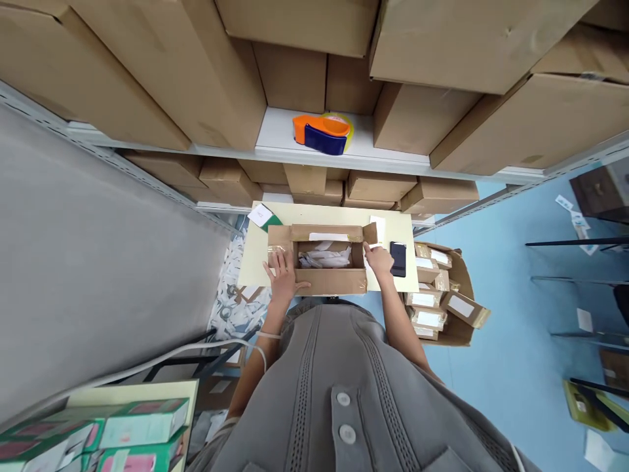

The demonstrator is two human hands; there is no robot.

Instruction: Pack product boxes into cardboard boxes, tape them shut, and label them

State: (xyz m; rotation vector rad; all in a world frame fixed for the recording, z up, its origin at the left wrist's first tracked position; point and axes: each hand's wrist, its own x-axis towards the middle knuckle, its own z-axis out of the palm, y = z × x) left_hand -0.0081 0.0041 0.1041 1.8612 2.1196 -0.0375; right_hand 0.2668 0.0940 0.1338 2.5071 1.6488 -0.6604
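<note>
An opened cardboard box [331, 283] sits on the pale table, its flaps folded outward and white wrapping [327, 257] showing inside. What the wrapping covers is hidden. My left hand [284, 278] lies with fingers spread over the box's left flap and front left corner. At the opposite end, my right hand [379, 261] has its fingers curled at the right edge of the box, gripping the cardboard there. A dark phone-like device [398, 258] lies just right of that hand. White paper [377, 229] rests behind it on the table.
Shelves of cardboard boxes [304, 75] rise ahead, with an orange and blue tape dispenser [322, 134] on one board. A large carton [464, 278] of small parcels stands right of the table [255, 252]. Paper scraps [230, 282] lie left; green boxes [142, 426] stand lower left.
</note>
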